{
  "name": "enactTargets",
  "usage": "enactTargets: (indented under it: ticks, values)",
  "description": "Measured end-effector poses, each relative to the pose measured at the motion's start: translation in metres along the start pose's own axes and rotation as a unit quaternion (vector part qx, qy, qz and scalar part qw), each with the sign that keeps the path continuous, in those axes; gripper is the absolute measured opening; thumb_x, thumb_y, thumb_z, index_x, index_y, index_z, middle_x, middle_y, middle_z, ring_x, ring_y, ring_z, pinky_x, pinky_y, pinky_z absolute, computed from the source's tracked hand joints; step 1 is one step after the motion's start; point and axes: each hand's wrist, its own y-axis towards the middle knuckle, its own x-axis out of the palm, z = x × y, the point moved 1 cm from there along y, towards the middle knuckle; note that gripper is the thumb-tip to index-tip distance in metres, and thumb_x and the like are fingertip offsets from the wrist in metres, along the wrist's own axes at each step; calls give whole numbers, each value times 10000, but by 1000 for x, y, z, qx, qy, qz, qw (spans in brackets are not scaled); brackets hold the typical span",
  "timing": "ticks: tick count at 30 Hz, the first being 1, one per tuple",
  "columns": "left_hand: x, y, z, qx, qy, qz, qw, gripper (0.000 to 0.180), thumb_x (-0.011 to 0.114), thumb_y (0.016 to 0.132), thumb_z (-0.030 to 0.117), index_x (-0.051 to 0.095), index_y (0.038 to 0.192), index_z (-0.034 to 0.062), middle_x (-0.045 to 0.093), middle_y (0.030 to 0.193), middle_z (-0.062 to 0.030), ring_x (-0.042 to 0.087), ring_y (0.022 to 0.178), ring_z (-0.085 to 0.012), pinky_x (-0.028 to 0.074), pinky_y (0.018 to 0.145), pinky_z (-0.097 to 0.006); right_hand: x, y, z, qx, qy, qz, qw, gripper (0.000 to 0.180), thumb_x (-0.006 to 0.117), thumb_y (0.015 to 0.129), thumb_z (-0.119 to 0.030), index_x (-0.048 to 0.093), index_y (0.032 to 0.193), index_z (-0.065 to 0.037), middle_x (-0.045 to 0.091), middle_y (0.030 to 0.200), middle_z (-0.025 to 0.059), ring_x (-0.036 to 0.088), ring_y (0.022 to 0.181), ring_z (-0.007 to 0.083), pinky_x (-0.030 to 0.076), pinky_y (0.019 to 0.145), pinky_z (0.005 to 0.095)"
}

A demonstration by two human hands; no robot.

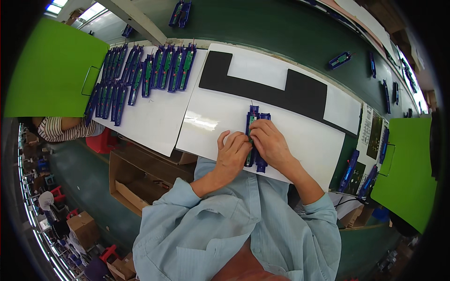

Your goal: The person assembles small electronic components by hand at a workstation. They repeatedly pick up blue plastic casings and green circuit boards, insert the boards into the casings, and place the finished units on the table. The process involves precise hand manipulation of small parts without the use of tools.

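both hands — left hand (pixel 233 154) and right hand (pixel 271 144) — pinch a long blue plastic holder with a green circuit board (pixel 253 122) flat on the white sheet (pixel 215 119) on the counter. uneven finger pressure could tilt the board — or slide the sheet.

Circuit-board housing (pixel 253 122) lies on the centre mat (pixel 300 136); rows of housings (pixel 140 75) upper left; cardboard box (pixel 136 180) lower left.

Brown cardboard boxes (pixel 133 175) below the table's left — printed sheet (pixel 367 125) at right.
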Motion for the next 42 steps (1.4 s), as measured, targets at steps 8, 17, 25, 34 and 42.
enactTargets:
  ticks: [8,17,25,34,42]
  values:
    - [-12,-43,2,24,-62,-44,997,441,864,853,228,749,1253,83,662,1266,-70,628,1259,-265,389,1180,-539,-16,8,-2,64,90,-76,991,108,761,873,-13,659,906,-6,631,1220,133,606,1135,355,509,995,433]
    - [-7,-45,-6,47,-51,-39,997,397,861,847,213,758,1202,69,660,1307,-58,609,1319,-253,422,1177,-527,-15,16,-2,80,63,-118,988,91,756,862,-15,667,880,-5,597,1172,130,580,1117,343,492,1005,429]
    - [-8,-41,-9,69,-40,-34,996,376,840,843,211,766,1181,64,661,1304,-64,608,1349,-257,432,1169,-508,-12,14,-2,69,38,-119,990,99,764,852,-18,672,889,-13,590,1153,119,579,1118,334,485,990,428]
    - [-6,-37,-5,70,-32,-35,996,364,832,826,204,769,1154,59,670,1279,-78,631,1333,-282,462,1129,-481,-10,6,-1,11,35,-106,994,105,758,850,-6,688,920,-41,616,1134,93,587,1166,313,463,1011,450]
    - [-17,-22,2,79,-18,-94,992,407,849,811,197,735,1165,30,646,1434,-149,630,1307,-341,512,1068,-477,-16,0,1,-1,43,-42,998,203,760,853,-1,724,1049,-35,625,1172,113,602,1178,336,516,994,445]
